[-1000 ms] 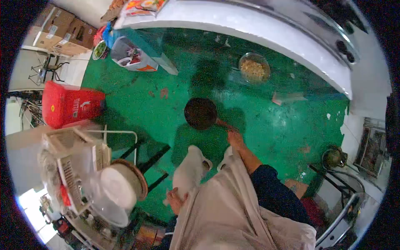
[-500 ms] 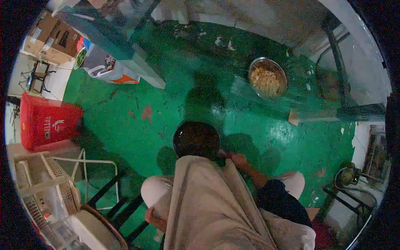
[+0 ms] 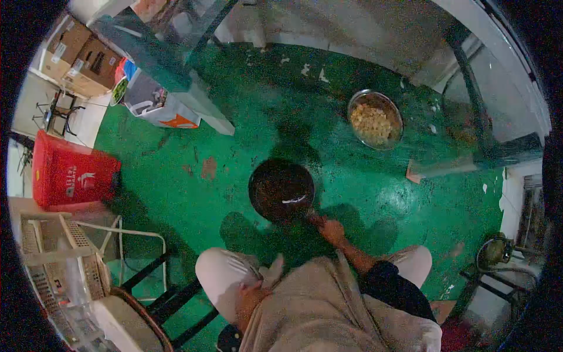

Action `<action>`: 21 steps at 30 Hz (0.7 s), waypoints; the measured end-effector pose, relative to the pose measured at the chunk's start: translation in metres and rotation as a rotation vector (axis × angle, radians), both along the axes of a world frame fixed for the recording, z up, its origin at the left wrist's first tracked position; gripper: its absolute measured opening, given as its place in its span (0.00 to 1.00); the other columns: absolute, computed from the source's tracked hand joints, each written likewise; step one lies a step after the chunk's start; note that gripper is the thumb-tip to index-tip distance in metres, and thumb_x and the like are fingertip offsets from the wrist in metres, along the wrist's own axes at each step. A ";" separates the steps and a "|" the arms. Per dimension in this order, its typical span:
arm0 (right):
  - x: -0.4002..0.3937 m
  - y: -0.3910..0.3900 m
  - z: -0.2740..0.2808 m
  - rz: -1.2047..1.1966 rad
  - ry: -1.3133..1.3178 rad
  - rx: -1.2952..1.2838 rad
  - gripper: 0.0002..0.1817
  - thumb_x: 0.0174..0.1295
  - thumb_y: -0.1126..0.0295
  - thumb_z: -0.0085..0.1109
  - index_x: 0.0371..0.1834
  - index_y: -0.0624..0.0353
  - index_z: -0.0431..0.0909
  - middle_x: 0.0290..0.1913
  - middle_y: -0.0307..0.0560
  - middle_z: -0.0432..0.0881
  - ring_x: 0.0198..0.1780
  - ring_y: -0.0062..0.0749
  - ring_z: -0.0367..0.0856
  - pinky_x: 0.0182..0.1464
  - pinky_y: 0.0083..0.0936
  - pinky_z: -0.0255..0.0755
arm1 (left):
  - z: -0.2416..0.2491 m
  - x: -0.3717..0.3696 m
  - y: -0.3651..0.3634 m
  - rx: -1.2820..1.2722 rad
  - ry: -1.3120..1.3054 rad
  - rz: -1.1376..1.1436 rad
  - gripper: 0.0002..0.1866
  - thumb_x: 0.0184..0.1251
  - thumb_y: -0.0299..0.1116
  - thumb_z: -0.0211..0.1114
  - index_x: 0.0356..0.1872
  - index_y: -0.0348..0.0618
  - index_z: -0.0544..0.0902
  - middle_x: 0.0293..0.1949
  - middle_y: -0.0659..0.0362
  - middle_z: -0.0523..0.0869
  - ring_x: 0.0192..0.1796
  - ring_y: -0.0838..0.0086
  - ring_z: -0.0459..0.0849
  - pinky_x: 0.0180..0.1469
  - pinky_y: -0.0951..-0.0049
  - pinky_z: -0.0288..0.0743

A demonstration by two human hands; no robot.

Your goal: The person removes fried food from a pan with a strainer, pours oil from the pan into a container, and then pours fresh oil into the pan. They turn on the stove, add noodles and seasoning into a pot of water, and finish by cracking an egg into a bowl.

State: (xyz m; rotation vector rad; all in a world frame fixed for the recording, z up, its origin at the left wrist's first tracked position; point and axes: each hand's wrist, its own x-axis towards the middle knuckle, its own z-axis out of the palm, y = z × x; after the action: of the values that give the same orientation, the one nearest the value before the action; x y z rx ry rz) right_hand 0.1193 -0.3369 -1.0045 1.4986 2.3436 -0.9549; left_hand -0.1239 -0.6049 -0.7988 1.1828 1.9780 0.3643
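Note:
A dark round pan (image 3: 281, 189) is in front of my knees, over the green floor, with a bright reflection near its lower edge. My right hand (image 3: 332, 231) is closed round the pan's handle at its lower right. My left hand (image 3: 251, 295) rests near my left knee, by the edge of the beige cloth (image 3: 311, 299) on my lap; its fingers are too blurred to make out. Farther off at the upper right, a metal bowl (image 3: 375, 119) holds pale chopped pieces.
A red bin (image 3: 76, 173) stands at the left, above beige plastic baskets (image 3: 88, 264). A white bag (image 3: 164, 110) leans by a table leg (image 3: 211, 105). Cardboard boxes (image 3: 88, 61) are at the upper left. A metal stand (image 3: 498, 264) is at the right.
The pan shows more fully and sits slightly higher and to the right. The beige cloth has dropped away from it. My left hand has moved up and right into fuller view.

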 end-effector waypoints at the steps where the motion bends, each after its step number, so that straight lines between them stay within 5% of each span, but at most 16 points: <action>1: 0.000 0.002 -0.007 -0.011 0.039 0.027 0.23 0.55 0.56 0.57 0.48 0.60 0.70 0.30 0.59 0.80 0.34 0.54 0.80 0.36 0.49 0.75 | -0.003 -0.006 -0.011 0.008 -0.081 0.106 0.16 0.52 0.41 0.66 0.42 0.50 0.82 0.54 0.60 0.78 0.61 0.58 0.69 0.65 0.57 0.55; 2: -0.002 0.005 -0.012 -0.021 0.077 0.055 0.23 0.54 0.57 0.57 0.47 0.61 0.70 0.29 0.59 0.80 0.34 0.54 0.80 0.35 0.48 0.74 | -0.001 -0.011 -0.018 0.023 -0.160 0.215 0.14 0.52 0.41 0.65 0.39 0.50 0.83 0.55 0.61 0.78 0.61 0.58 0.69 0.65 0.57 0.56; 4: -0.006 0.013 -0.028 -0.009 0.143 0.182 0.21 0.53 0.58 0.57 0.45 0.61 0.72 0.28 0.60 0.79 0.33 0.55 0.80 0.35 0.48 0.74 | 0.036 -0.019 -0.020 0.389 0.141 0.042 0.11 0.53 0.42 0.64 0.35 0.51 0.84 0.55 0.60 0.78 0.61 0.57 0.69 0.64 0.55 0.58; 6: -0.015 0.024 -0.032 -0.061 0.110 0.243 0.19 0.52 0.59 0.57 0.43 0.61 0.73 0.27 0.60 0.79 0.33 0.56 0.79 0.35 0.48 0.74 | 0.060 -0.020 -0.009 0.499 0.441 0.001 0.09 0.53 0.42 0.63 0.33 0.52 0.83 0.55 0.58 0.78 0.60 0.56 0.70 0.62 0.53 0.60; 9: -0.037 0.047 -0.028 -0.224 0.020 0.236 0.16 0.52 0.60 0.57 0.37 0.61 0.75 0.26 0.60 0.79 0.33 0.57 0.79 0.35 0.48 0.73 | 0.031 -0.030 -0.017 0.639 0.756 0.000 0.08 0.54 0.43 0.63 0.30 0.54 0.82 0.55 0.55 0.78 0.60 0.54 0.70 0.61 0.48 0.61; 15: -0.073 0.104 -0.048 -0.408 0.094 0.283 0.17 0.52 0.57 0.61 0.38 0.58 0.76 0.31 0.56 0.80 0.31 0.55 0.79 0.32 0.49 0.74 | 0.049 -0.060 -0.023 0.601 0.780 -0.453 0.22 0.62 0.42 0.61 0.56 0.48 0.72 0.56 0.40 0.72 0.52 0.45 0.75 0.43 0.51 0.74; 21: -0.118 0.155 -0.054 -0.524 0.199 0.380 0.18 0.52 0.55 0.61 0.35 0.60 0.76 0.31 0.58 0.80 0.33 0.56 0.79 0.35 0.50 0.73 | 0.044 -0.053 -0.024 0.621 0.637 -0.254 0.22 0.62 0.41 0.61 0.56 0.46 0.73 0.55 0.40 0.73 0.53 0.47 0.75 0.46 0.52 0.73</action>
State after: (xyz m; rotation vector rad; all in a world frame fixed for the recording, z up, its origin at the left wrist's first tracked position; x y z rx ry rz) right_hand 0.0009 -0.1823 -1.0587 2.3477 2.4133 -0.8147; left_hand -0.1769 -0.6289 -0.7545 2.1322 2.2699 0.5388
